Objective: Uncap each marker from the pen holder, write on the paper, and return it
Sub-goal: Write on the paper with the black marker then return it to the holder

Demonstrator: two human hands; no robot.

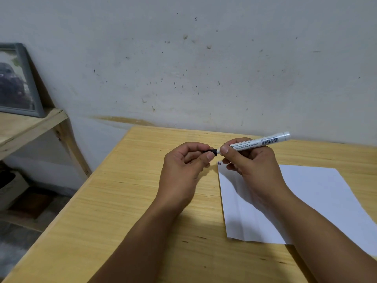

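A white marker (259,141) with a barcode label is held level above the wooden table (126,201), its rear end pointing up and right. My right hand (248,160) grips its barrel. My left hand (187,162) pinches the black cap (212,151) at the marker's left end; the cap sits against the barrel. A white sheet of paper (318,193) lies on the table under my right hand and forearm, with a small dark mark (219,163) at its top left corner. No pen holder is in view.
A stained white wall (204,68) rises right behind the table. To the left stands a wooden shelf (26,127) carrying a grey picture frame (18,82). Beyond the table's left edge the floor (24,211) lies lower down.
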